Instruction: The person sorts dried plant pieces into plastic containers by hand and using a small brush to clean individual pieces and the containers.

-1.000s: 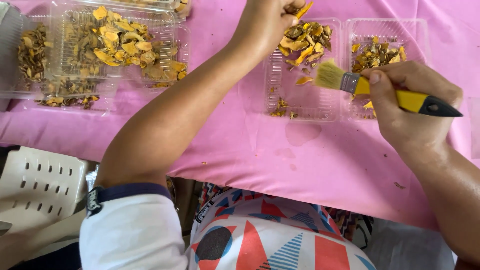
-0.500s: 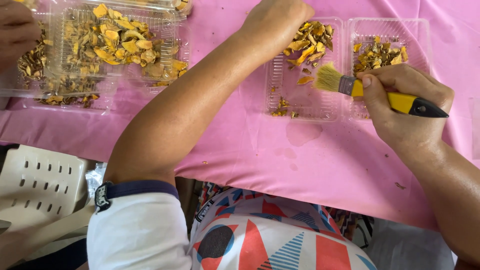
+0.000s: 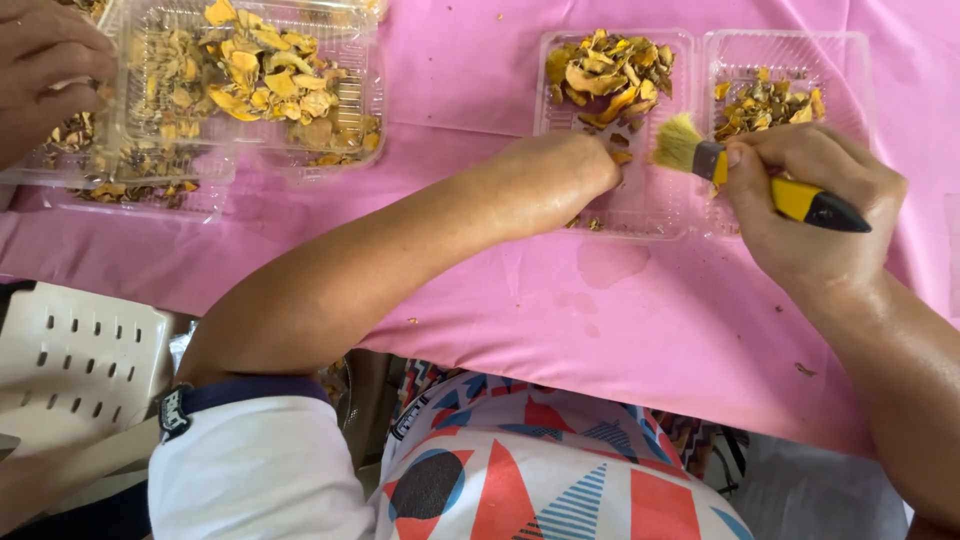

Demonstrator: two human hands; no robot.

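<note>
- Left hand: fist-like, fingers curled under and hidden, knuckles up; bare forearm stretched forward on a diagonal.
- Right hand: fingers wrapped tight in a grip, thumb side facing left, wrist bent inward.

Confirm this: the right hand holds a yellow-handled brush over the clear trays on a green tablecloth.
Not quite: the tablecloth is pink, not green, as the head view shows. The right hand does hold the yellow-handled brush over the clear trays.
</note>
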